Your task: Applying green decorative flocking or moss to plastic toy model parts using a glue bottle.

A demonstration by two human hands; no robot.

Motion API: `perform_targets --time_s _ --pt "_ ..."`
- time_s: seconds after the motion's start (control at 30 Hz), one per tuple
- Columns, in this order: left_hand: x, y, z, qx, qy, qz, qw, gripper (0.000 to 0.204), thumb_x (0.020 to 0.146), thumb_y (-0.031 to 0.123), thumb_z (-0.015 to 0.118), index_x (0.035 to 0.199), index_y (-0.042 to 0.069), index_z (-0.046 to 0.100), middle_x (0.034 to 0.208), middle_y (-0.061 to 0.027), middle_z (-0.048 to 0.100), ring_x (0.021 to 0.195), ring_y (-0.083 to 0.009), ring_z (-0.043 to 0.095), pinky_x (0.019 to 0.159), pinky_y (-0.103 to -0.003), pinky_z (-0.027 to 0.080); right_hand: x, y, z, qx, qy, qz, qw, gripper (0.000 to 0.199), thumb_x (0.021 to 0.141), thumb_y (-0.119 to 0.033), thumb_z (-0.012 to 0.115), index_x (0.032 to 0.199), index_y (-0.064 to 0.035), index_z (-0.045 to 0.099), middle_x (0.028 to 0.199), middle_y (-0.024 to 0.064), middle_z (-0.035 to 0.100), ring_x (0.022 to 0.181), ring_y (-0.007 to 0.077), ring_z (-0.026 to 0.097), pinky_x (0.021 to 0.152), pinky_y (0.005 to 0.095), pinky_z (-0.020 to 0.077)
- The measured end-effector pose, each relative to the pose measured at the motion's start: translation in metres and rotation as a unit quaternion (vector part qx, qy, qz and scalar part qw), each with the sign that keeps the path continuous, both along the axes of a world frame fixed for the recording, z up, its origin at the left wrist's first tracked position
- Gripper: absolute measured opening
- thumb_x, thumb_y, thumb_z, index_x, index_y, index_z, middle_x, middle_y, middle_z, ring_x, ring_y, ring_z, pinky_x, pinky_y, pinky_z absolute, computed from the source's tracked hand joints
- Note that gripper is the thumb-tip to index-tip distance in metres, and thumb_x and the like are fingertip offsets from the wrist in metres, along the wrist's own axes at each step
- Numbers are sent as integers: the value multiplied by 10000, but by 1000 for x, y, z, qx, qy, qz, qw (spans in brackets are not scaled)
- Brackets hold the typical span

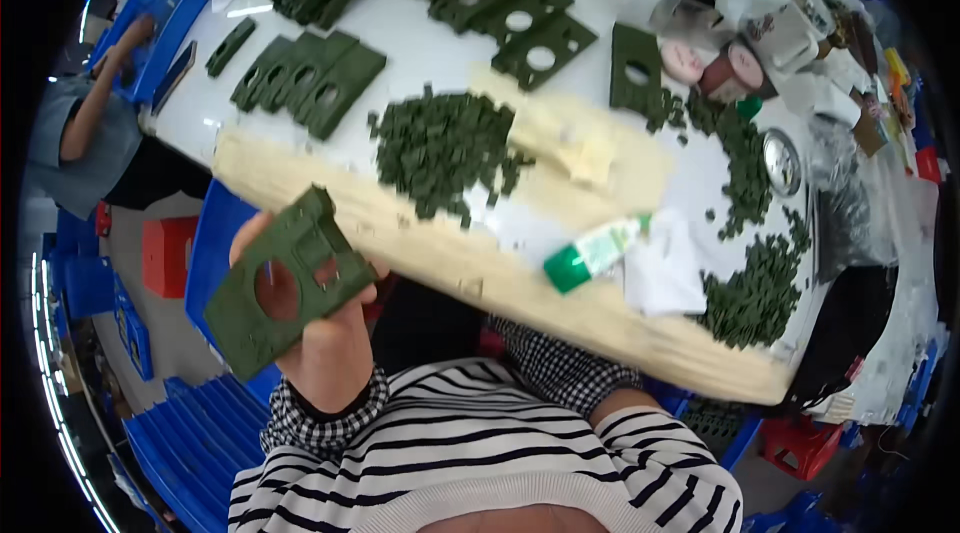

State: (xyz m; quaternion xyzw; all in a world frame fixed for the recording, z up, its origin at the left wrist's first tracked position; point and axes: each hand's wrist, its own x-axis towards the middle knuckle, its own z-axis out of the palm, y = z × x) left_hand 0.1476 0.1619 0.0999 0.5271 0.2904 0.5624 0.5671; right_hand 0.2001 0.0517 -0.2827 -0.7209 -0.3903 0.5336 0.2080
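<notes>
1. A flat dark green plate, probably plastic, with a large round hole and smaller openings point(312, 301) is held up left of the pale wooden table edge point(470, 285), over a blue plastic bin point(212, 243)
2. The left hand point(330, 351) grips it from behind and below; the plate covers most of the palm, with fingertips showing at its left and right edges
3. The right hand is hidden below the table edge, so I cannot tell its state; only its arm with a black-and-white checked cuff point(570, 371) shows
4. On the white tabletop point(350, 155), beyond the held plate, a loose heap of small dark green pieces point(440, 148) lies near a row of overlapping dark green plates with round holes point(345, 78)
5. Farther right, a green-and-white tube point(597, 255) lies beside a crumpled white sheet point(665, 271), near another heap of green pieces point(755, 295)
6. At far left, a co-worker in a grey-blue top point(80, 148) reaches into a blue tray point(180, 28)
</notes>
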Motion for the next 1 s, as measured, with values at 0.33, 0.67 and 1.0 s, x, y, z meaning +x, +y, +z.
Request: perform_targets --time_s 0.33,0.67,1.0 --pt "18 49 19 2 -23 -86 996 899 739 292 858 1395 11 312 1168 -123 571 936 -190 639 735 -328 598 11 -66 60 72 -239 30 968 202 849 -83 551 1036 -28 603 957 146 651 887 287 640 761 416 537" --pt "-20 23 -7 -52 -45 -326 943 667 841 3 711 1395 -22 339 1270 -164 515 1132 -249 586 935 -381 556 36 55 72 127 -546 -15 828 198 848 -100 558 1022 -27 618 950 150 654 891 297 642 764 425 540" --pt "-2 52 9 27 37 -481 875 622 783 17 777 1330 25 481 1226 -61 566 1053 -144 572 910 -299 503 31 -41 344 332 -358 219 845 114 805 -71 583 911 -31 577 768 89 608 713 234 653 584 345 551"
